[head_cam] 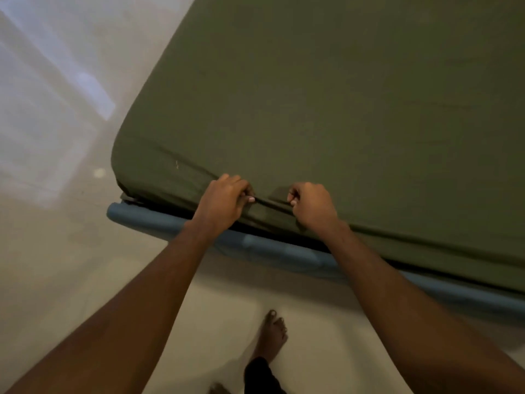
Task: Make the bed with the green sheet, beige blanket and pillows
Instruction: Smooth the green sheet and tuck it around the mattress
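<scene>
Underfoot, a pale glossy floor spreads to the left of the bed, and a bare foot stands on it just short of the frame. On my feed, the dark olive-green fabric sheet lies smooth over the mattress top and wraps its rounded near corner. Both hands work the near side edge, close together. The left hand curls its fingers round a raised fold of the sheet, and the right hand pinches the same fold just beside it. A padded blue bed rail runs below them.
</scene>
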